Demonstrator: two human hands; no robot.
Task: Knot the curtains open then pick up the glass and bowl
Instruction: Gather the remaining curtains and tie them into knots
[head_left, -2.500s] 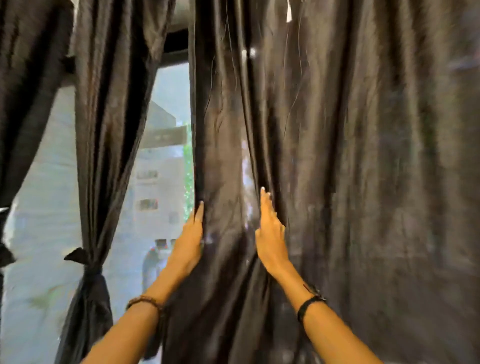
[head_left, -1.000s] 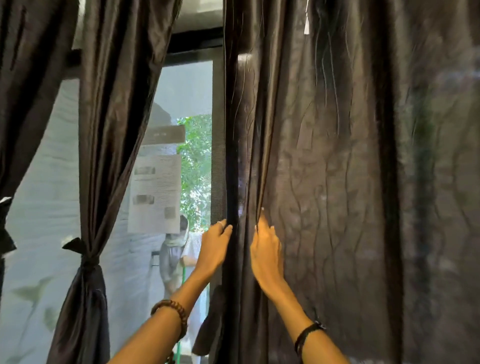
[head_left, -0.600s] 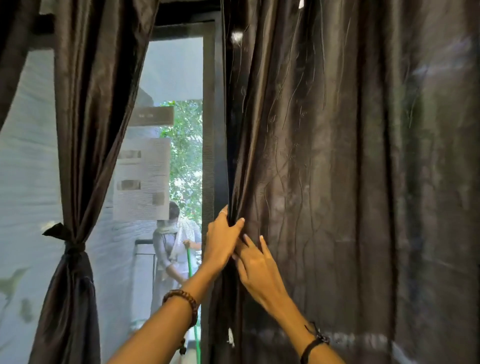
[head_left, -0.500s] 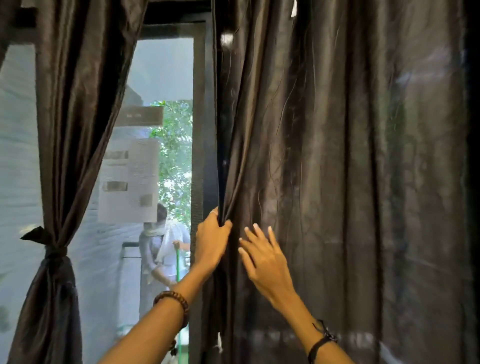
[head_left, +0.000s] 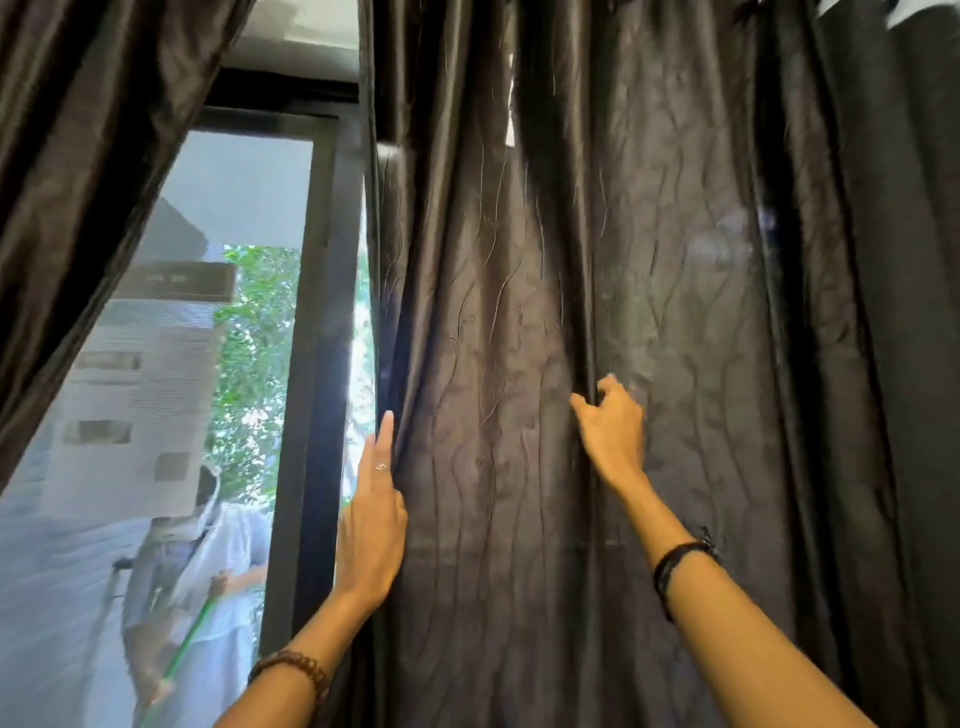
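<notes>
Left curtain (head_left: 88, 171): seen drawn aside at upper left.
Window frame (head_left: 317, 364): exposed.
Left hand (head_left: 371, 525): fingers straight, laid flat on the right curtain's edge.
Right curtain (head_left: 675, 312): hung loose, unknotted.
Right hand (head_left: 610, 431): a fold is pinched by curled fingers.

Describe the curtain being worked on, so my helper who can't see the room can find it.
Start at the window with the dark frame. Right of that frame hangs the curtain, dark, shiny and crinkled. Unlike the left curtain, which sweeps away to the left, it hangs straight, with the left hand flat at its edge and the right hand pinching a fold.
</notes>
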